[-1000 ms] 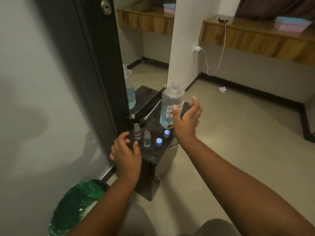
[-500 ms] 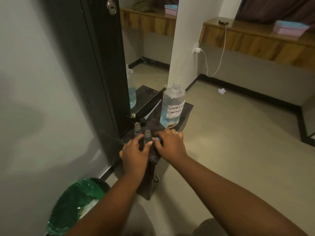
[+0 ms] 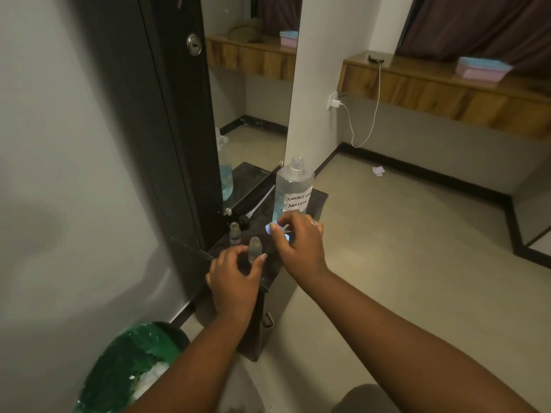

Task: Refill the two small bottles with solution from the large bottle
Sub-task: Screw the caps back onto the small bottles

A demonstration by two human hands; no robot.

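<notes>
The nearer small bottle (image 3: 254,248) stands upright and uncapped near the front edge of the dark cabinet top (image 3: 319,198). The left hand (image 3: 234,275) curls around its lower part, thumb on one side and fingers on the other, so the bottle is held between them. The second small bottle (image 3: 234,233) stands just behind and to the left, close to the mirror frame (image 3: 179,144), also uncapped and apart from both hands. What either small bottle contains cannot be told.

The right hand (image 3: 299,239) hovers just right of the held bottle and pinches a small light-blue cap (image 3: 269,228) at its fingertips; a second light-blue cap (image 3: 287,237) shows just below, against the palm side of the same hand. A ring sits on one finger.

Behind the right hand stands the large bottle (image 3: 293,189), clear, open at the neck, with blue liquid in its lower part and a handwritten label reading "CONTACT LENS SOLUTION", partly hidden. A white-handled tool (image 3: 258,205) lies on the top beside the mirror. On the floor to the lower left is a bin with a green liner (image 3: 125,362) holding white scraps.
</notes>
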